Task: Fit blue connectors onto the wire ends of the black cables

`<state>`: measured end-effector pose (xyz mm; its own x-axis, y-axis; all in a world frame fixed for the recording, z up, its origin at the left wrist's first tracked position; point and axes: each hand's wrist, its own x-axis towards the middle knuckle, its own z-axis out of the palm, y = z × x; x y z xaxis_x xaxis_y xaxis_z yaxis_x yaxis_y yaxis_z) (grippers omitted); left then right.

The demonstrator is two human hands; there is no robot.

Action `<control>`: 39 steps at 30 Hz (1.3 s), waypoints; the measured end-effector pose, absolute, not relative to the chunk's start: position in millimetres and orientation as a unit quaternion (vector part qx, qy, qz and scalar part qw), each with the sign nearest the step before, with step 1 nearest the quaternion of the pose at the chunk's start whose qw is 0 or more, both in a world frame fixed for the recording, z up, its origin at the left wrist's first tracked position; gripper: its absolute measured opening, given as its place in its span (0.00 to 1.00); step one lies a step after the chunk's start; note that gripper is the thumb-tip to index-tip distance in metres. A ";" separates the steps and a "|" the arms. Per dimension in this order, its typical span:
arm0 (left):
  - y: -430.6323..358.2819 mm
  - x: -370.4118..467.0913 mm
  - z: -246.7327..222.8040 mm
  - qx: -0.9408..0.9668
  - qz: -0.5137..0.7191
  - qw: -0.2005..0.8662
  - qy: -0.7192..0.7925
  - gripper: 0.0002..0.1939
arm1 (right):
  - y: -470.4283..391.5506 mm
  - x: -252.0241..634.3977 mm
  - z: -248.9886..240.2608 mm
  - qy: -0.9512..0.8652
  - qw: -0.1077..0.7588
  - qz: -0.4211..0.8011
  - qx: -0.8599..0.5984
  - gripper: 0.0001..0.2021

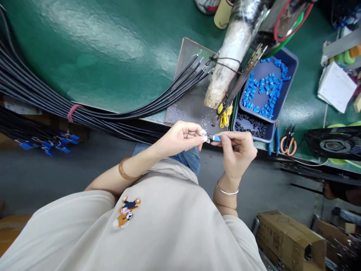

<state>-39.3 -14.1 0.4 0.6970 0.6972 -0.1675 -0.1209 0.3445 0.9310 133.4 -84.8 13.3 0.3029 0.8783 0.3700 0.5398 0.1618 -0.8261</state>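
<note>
My left hand (189,136) is closed in a pinch on the stripped end of a black cable, with white coverings on its fingertips. Thin wires run from this pinch to a small blue connector (216,138). Thumb and fingers of my right hand (237,147) are closed on that connector. Both hands meet just in front of the bench edge. Several black cables (158,101) with bared, coloured wire ends rest on a dark board (186,101) beyond my left hand. Past my right hand, a grey tray (291,67) holds many blue connectors (265,88).
Small black parts (251,126) fill a lower tray. Yellow-handled snips (225,116) and orange-handled cutters (288,141) lie along the bench edge. A wrapped pole (227,64) leans over the board. At left hang cables with blue connectors (47,145). A cardboard box (287,233) stands lower right.
</note>
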 end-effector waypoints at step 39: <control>-10.7 -28.1 -2.9 0.554 0.379 0.666 0.326 0.08 | -60.0 143.0 -3.5 -0.684 0.219 -0.018 -0.695 0.08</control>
